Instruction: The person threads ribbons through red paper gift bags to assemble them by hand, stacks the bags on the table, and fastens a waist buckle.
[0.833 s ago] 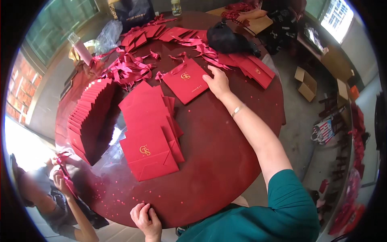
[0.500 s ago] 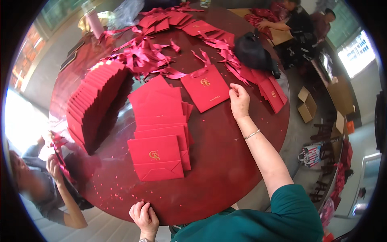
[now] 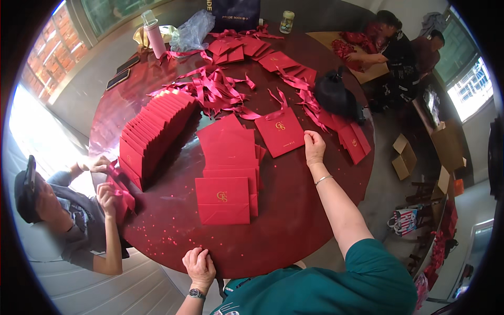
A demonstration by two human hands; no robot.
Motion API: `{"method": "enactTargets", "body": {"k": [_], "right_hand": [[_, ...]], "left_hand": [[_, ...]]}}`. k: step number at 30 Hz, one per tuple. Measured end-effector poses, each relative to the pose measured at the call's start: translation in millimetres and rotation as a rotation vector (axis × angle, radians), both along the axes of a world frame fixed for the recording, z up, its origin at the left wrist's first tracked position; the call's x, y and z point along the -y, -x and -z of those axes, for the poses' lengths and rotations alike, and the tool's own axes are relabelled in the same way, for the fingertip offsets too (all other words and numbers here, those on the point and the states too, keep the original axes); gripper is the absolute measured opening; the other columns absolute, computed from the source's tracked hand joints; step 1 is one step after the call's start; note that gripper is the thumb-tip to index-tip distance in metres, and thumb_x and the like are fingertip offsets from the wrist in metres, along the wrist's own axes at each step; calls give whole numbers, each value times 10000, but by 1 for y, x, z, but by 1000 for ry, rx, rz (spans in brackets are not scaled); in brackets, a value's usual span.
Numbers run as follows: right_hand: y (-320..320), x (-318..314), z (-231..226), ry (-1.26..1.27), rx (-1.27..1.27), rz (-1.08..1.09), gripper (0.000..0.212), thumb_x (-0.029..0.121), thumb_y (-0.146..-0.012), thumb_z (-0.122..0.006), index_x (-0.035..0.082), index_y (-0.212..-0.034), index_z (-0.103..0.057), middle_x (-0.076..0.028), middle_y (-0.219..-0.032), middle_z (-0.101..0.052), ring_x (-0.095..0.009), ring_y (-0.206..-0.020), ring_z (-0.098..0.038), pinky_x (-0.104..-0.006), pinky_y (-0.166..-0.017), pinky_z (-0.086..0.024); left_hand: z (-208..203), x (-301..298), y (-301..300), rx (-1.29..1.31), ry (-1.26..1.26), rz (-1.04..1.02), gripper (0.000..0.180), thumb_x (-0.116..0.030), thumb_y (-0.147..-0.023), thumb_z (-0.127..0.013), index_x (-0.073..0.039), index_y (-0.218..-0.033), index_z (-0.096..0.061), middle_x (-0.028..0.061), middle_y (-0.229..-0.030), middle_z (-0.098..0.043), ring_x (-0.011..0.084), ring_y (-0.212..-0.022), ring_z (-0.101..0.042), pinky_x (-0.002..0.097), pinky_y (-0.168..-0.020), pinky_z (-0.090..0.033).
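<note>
My right hand [image 3: 315,148] is closed in a pinch at the right edge of a flat red paper gift bag [image 3: 281,137], which lies on the table with a ribbon handle at its far edge. Curled on the table's near edge, my left hand [image 3: 198,266] has nothing visible in its fingers. Between the two hands, a stack of overlapping red paper bags [image 3: 222,184] runs away from me, the nearest showing a gold emblem. A long leaning row of folded red bags [image 3: 152,131] stands to the left.
On the round dark-red table [image 3: 283,231] lie a heap of ribbons [image 3: 210,92], a black cap-like item [image 3: 336,97], phones [image 3: 118,79] and a pink tumbler [image 3: 153,35]. A co-worker [image 3: 68,210] at the left handles a ribboned red bag. Other people work at the far right.
The view has shifted, bringing more of the left co-worker and the far table edge into sight. My right hand stays at the bag's edge, my left at the table's edge.
</note>
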State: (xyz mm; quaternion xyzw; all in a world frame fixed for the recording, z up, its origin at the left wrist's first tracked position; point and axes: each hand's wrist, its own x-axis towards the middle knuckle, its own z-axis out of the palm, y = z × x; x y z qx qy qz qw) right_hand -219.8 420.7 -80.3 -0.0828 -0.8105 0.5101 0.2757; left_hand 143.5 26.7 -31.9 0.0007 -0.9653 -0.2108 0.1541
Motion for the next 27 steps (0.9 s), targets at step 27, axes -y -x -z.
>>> {"method": "enactTargets", "body": {"k": [27], "right_hand": [[-367, -22, -103, 564, 1144, -889, 178, 183, -936, -663, 24, -1017, -665, -54, -909, -683, -129, -879, -633, -283, -791, -529]], "left_hand": [[-44, -42, -34, -49, -362, 93, 248, 142, -822, -575, 6, -1021, -630, 168, -1005, -635, 321, -951, -606, 381, -826, -501]]}}
